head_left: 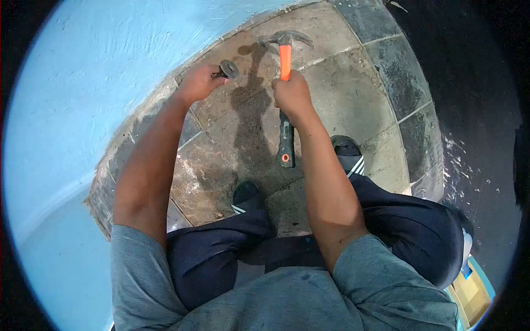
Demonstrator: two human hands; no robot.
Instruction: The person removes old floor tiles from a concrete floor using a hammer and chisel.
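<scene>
My right hand (292, 98) is closed around the middle of a claw hammer (285, 62), whose handle is orange near the head and black toward the butt. The hammer's metal head is raised above the dusty floor, pointing away from me. Near the blue wall, my left hand (197, 84) grips what looks like a chisel (228, 69), seen almost end-on with its round, flat grey top facing up. The rest of its shaft is mostly hidden by the top and my fingers. Hammer head and chisel are apart.
A light blue wall (110, 71) curves along the left. Dusty floor tiles (348, 99) lie below, with dark tiles (398, 69) at the right edge beside a black surface (469, 99). My feet stand on the tiles. A yellowish box with a blue rim (475, 292) sits lower right.
</scene>
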